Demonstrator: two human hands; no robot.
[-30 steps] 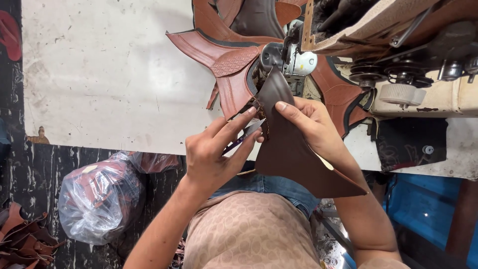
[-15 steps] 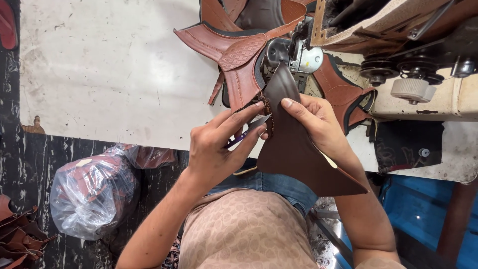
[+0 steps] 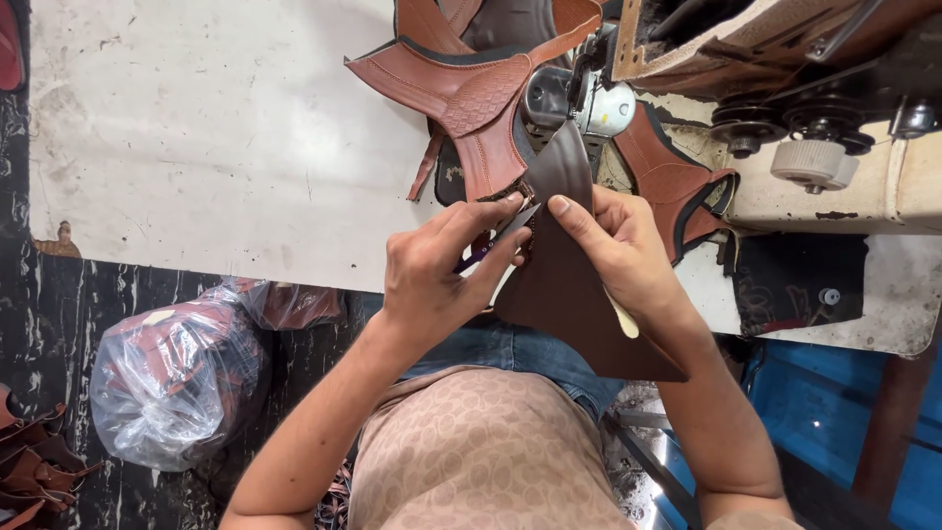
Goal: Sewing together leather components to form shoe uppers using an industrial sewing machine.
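Dark brown leather piece point(image 3: 564, 285), plain, smooth. Reddish-brown leather panels point(image 3: 461, 93) with woven embossed patch, black edge trim. White table top point(image 3: 196, 137), scuffed, grey marks. Cream sewing machine point(image 3: 844, 191), black wheels, silver head. Beige patterned shirt point(image 3: 481, 451), blue jeans point(image 3: 510, 348). Clear plastic bag point(image 3: 177, 378) over reddish stuff. Black marbled floor point(image 3: 39, 324). Blue panel point(image 3: 824, 412).

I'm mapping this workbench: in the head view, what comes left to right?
Plastic bag of leather pieces → left hand → dark brown leather piece → right hand → sewing machine handwheel.
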